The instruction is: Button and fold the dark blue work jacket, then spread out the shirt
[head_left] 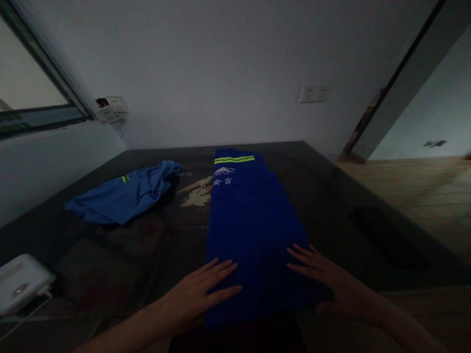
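A dark blue garment (250,215), folded into a long narrow strip, lies lengthwise down the middle of a dark table (331,196). It has neon yellow stripes and white lettering at its far end. My left hand (200,291) lies flat, fingers stretched out, on the strip's near left edge. My right hand (318,272) rests flat on its near right edge, fingers spread. Neither hand holds anything.
A second, lighter blue garment (125,196) lies crumpled at the table's left. A white device (18,282) with a cable sits at the near left corner. Wall sockets (110,109) and a window are at the left, a doorway and wooden floor at the right.
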`<control>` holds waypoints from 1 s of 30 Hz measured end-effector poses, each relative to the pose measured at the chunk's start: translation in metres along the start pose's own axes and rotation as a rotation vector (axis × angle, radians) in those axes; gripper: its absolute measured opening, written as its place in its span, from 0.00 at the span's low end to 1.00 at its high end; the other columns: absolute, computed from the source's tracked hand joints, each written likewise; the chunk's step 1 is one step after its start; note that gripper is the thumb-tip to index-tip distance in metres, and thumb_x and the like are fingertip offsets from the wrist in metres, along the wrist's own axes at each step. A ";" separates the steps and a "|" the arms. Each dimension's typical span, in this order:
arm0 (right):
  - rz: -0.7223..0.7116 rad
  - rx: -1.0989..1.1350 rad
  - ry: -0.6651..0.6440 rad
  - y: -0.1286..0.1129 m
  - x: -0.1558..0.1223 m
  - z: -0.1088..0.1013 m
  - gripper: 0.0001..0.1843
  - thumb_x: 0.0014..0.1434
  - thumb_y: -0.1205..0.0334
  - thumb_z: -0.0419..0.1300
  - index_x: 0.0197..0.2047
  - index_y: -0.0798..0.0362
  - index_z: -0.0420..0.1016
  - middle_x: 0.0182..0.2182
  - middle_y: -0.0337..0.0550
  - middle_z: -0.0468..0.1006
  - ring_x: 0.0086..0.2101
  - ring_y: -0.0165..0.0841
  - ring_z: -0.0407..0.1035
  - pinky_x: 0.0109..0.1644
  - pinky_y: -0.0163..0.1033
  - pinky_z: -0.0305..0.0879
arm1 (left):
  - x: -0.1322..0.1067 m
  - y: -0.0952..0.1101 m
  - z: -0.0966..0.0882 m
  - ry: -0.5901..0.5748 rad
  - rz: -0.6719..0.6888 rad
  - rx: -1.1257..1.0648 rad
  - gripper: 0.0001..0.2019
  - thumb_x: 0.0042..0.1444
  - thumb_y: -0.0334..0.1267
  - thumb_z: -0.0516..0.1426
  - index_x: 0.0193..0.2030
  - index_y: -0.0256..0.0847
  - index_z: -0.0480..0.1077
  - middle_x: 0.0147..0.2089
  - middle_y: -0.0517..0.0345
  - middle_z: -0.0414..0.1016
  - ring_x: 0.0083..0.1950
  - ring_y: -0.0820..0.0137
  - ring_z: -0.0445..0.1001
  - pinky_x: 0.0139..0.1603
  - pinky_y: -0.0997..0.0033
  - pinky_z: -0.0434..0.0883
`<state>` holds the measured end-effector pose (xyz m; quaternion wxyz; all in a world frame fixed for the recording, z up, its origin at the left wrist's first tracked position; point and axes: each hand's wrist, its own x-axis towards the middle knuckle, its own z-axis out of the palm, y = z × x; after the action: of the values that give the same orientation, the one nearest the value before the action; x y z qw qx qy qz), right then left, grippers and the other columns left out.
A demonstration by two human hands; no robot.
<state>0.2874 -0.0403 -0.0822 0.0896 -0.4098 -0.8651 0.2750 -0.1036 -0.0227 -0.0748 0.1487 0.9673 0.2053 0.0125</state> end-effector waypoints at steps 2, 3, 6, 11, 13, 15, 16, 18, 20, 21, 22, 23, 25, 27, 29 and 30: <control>-0.027 -0.046 -0.025 0.001 0.000 0.006 0.47 0.47 0.40 0.64 0.66 0.39 0.49 0.66 0.42 0.49 0.64 0.47 0.43 0.65 0.61 0.31 | 0.002 0.001 0.005 0.031 -0.005 -0.009 0.40 0.53 0.23 0.52 0.69 0.52 0.42 0.71 0.53 0.44 0.69 0.59 0.48 0.66 0.48 0.52; -0.031 -0.066 -0.025 0.003 -0.001 0.008 0.48 0.47 0.41 0.64 0.67 0.39 0.48 0.67 0.43 0.48 0.64 0.47 0.42 0.65 0.61 0.30 | 0.003 0.002 0.007 0.047 -0.004 -0.019 0.39 0.53 0.23 0.51 0.69 0.52 0.43 0.70 0.53 0.47 0.69 0.60 0.50 0.67 0.48 0.53; -0.028 -0.097 0.010 0.009 -0.006 0.014 0.44 0.52 0.49 0.64 0.67 0.39 0.47 0.67 0.41 0.48 0.64 0.44 0.42 0.67 0.58 0.32 | 0.002 0.001 0.009 0.070 -0.006 -0.050 0.36 0.55 0.23 0.50 0.69 0.51 0.45 0.69 0.54 0.50 0.68 0.61 0.52 0.67 0.50 0.52; -0.023 -0.126 0.076 0.012 -0.017 0.021 0.39 0.55 0.63 0.60 0.66 0.40 0.49 0.66 0.40 0.51 0.64 0.42 0.45 0.67 0.56 0.34 | 0.000 -0.002 0.003 0.035 -0.008 -0.161 0.35 0.55 0.28 0.52 0.68 0.50 0.47 0.69 0.55 0.52 0.68 0.61 0.53 0.67 0.51 0.52; -0.044 -0.144 0.074 0.010 -0.020 0.022 0.38 0.55 0.64 0.59 0.66 0.39 0.50 0.65 0.39 0.52 0.64 0.42 0.46 0.67 0.57 0.34 | -0.002 -0.001 -0.002 0.029 -0.010 -0.225 0.33 0.56 0.30 0.53 0.68 0.50 0.48 0.68 0.55 0.53 0.67 0.61 0.54 0.67 0.52 0.53; -0.053 -0.136 0.069 0.007 -0.023 0.023 0.37 0.56 0.66 0.57 0.66 0.39 0.51 0.64 0.39 0.55 0.63 0.42 0.49 0.67 0.58 0.35 | -0.003 0.003 -0.009 0.036 -0.019 -0.295 0.30 0.58 0.32 0.53 0.67 0.51 0.51 0.67 0.56 0.56 0.66 0.63 0.57 0.67 0.54 0.55; -0.055 -0.124 0.071 0.006 -0.025 0.023 0.35 0.56 0.66 0.56 0.66 0.39 0.52 0.63 0.38 0.56 0.62 0.41 0.51 0.67 0.57 0.36 | -0.005 0.005 -0.011 0.049 -0.036 -0.327 0.28 0.59 0.33 0.52 0.66 0.52 0.52 0.66 0.57 0.59 0.65 0.64 0.59 0.66 0.55 0.56; -0.062 -0.105 0.086 0.005 -0.028 0.025 0.33 0.57 0.67 0.55 0.65 0.40 0.54 0.62 0.38 0.59 0.61 0.41 0.54 0.66 0.57 0.37 | -0.007 0.010 -0.016 0.087 -0.097 -0.376 0.24 0.61 0.33 0.50 0.64 0.54 0.56 0.64 0.59 0.63 0.63 0.65 0.63 0.65 0.57 0.60; -0.070 -0.102 0.114 0.004 -0.029 0.028 0.32 0.58 0.66 0.53 0.64 0.40 0.55 0.61 0.37 0.61 0.60 0.41 0.55 0.66 0.56 0.39 | -0.010 0.014 -0.017 0.122 -0.168 -0.400 0.21 0.63 0.34 0.48 0.62 0.54 0.59 0.61 0.61 0.67 0.62 0.66 0.65 0.62 0.57 0.64; -0.071 -0.107 0.127 0.005 -0.030 0.031 0.31 0.58 0.66 0.53 0.64 0.40 0.56 0.61 0.37 0.61 0.60 0.40 0.55 0.66 0.56 0.40 | -0.011 0.015 -0.017 0.130 -0.198 -0.406 0.21 0.63 0.34 0.48 0.61 0.55 0.60 0.60 0.61 0.68 0.62 0.66 0.65 0.61 0.57 0.65; -0.068 -0.114 0.139 0.006 -0.031 0.033 0.30 0.59 0.66 0.52 0.64 0.40 0.56 0.61 0.37 0.61 0.60 0.40 0.55 0.66 0.56 0.42 | -0.012 0.015 -0.017 0.136 -0.221 -0.411 0.20 0.63 0.35 0.48 0.61 0.55 0.61 0.60 0.62 0.69 0.61 0.65 0.65 0.60 0.57 0.66; -0.062 -0.123 0.152 0.007 -0.031 0.035 0.30 0.59 0.66 0.51 0.64 0.40 0.57 0.61 0.37 0.61 0.60 0.40 0.55 0.66 0.56 0.43 | -0.012 0.015 -0.017 0.143 -0.242 -0.416 0.20 0.64 0.36 0.48 0.61 0.56 0.61 0.59 0.62 0.69 0.61 0.65 0.66 0.59 0.57 0.67; -0.062 -0.142 0.174 0.010 -0.031 0.039 0.28 0.60 0.65 0.51 0.63 0.39 0.58 0.61 0.36 0.62 0.60 0.40 0.56 0.65 0.55 0.47 | -0.012 0.013 -0.018 0.150 -0.273 -0.438 0.18 0.64 0.38 0.47 0.60 0.57 0.62 0.58 0.63 0.70 0.59 0.66 0.68 0.58 0.59 0.68; -0.082 -0.158 0.194 0.012 -0.032 0.042 0.27 0.61 0.63 0.50 0.63 0.38 0.58 0.60 0.36 0.63 0.60 0.40 0.57 0.64 0.53 0.51 | -0.010 0.009 -0.021 0.152 -0.287 -0.479 0.17 0.64 0.40 0.47 0.58 0.57 0.64 0.57 0.63 0.71 0.56 0.67 0.70 0.57 0.61 0.68; -0.098 -0.153 0.220 0.014 -0.031 0.041 0.27 0.61 0.61 0.50 0.64 0.39 0.57 0.60 0.37 0.64 0.59 0.41 0.58 0.63 0.51 0.55 | -0.009 0.004 -0.023 0.161 -0.308 -0.516 0.16 0.65 0.42 0.47 0.57 0.55 0.66 0.55 0.63 0.73 0.54 0.67 0.71 0.57 0.62 0.68; -0.093 -0.139 0.247 0.015 -0.031 0.040 0.26 0.62 0.59 0.50 0.63 0.39 0.58 0.59 0.38 0.65 0.58 0.41 0.60 0.62 0.50 0.57 | -0.008 0.002 -0.023 0.173 -0.325 -0.528 0.16 0.65 0.43 0.47 0.56 0.54 0.67 0.54 0.62 0.73 0.54 0.67 0.72 0.57 0.62 0.67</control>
<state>0.3020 -0.0721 -0.1213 0.1796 -0.4052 -0.8825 0.1572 -0.1120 -0.0209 -0.0515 0.3767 0.8450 0.3588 0.1238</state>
